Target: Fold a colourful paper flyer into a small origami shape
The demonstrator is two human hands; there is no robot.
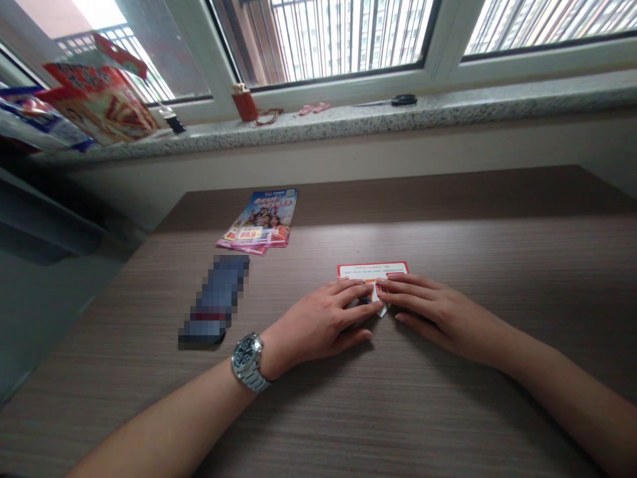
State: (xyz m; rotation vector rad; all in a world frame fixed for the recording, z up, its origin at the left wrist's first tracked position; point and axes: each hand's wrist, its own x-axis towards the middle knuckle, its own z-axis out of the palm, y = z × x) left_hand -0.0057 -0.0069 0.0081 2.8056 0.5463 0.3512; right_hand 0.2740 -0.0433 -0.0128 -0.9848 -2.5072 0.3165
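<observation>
A small printed paper leaflet (372, 269) with a red border lies on the brown wooden table (472, 411). Its near part is folded into a point, and fingers cover much of it. My left hand (331, 317), with a metal watch (247, 354) on the wrist, rests flat over the leaflet's left side, fingers stretched out. From the right, my right hand (432, 309) lies flat on the other side with its fingers extended. The fingertips of both hands almost meet over the paper's middle.
Colourful flyers (269, 218) lie stacked at the table's back left. Nearer stands a blurred-out dark phone-shaped object (216, 299), lying flat. The granite windowsill (462, 103) holds scissors (403, 100), a red lidded container (243, 104) and snack bags (102, 99).
</observation>
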